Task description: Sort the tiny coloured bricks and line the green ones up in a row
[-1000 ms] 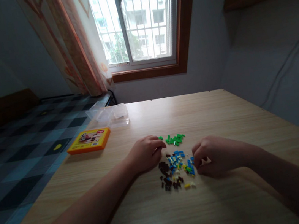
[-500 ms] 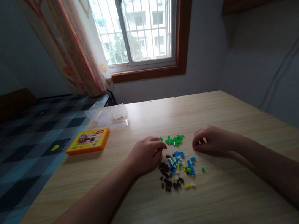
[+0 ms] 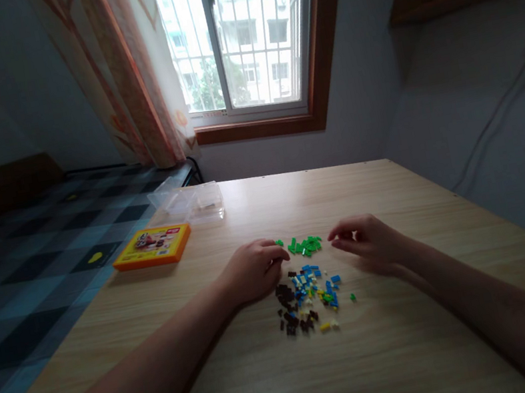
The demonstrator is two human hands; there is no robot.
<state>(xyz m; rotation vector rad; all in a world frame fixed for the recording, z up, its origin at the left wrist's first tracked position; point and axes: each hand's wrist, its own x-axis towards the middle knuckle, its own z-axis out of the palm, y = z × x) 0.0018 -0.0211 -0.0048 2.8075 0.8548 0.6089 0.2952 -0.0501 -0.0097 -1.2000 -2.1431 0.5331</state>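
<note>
My left hand [image 3: 255, 269] rests on the table left of the bricks, its fingers loosely bent and nothing seen in them. Right of the green bricks [image 3: 308, 245], my right hand [image 3: 364, 236] is just above the tabletop, thumb and forefinger apart and nothing visible between them. Between and in front of the hands lie small toy building bricks: dark brown bricks [image 3: 286, 294] on the left, blue bricks [image 3: 330, 287] on the right, with cream and yellow ones mixed in. A single green brick [image 3: 353, 297] lies off to the right, and a yellow brick [image 3: 325, 327] nearest me.
A yellow-orange box [image 3: 152, 247] lies at the table's left edge. Behind it stands a clear plastic container [image 3: 192, 203] with an open lid. A checked bed [image 3: 47, 241] adjoins the wooden table [image 3: 333, 191] on the left; a window [image 3: 254, 35] is ahead.
My right hand has moved slightly away from me and left, toward the green bricks, and its pinched fingers have parted. My left hand stays in about the same place.
</note>
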